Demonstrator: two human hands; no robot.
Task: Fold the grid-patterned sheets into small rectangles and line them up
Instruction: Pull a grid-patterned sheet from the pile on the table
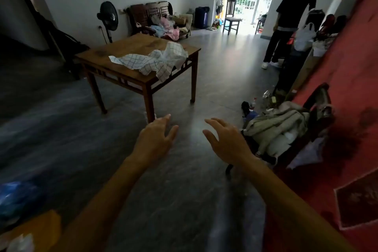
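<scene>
White sheets with a blue grid pattern (157, 59) lie crumpled in a loose heap on a brown wooden table (114, 61) across the room, one corner hanging over the near edge. My left hand (155, 139) and my right hand (227, 141) reach forward over the floor, well short of the table. Both hold nothing, with fingers spread and loosely bent.
A person in dark clothes (290, 20) stands at the right by a white bag (304, 37). A heap of clothes and bottles (276, 127) lies on the floor at the right, beside a red surface (347, 67). A fan (107, 18) and a cluttered bench (159, 20) stand behind the table.
</scene>
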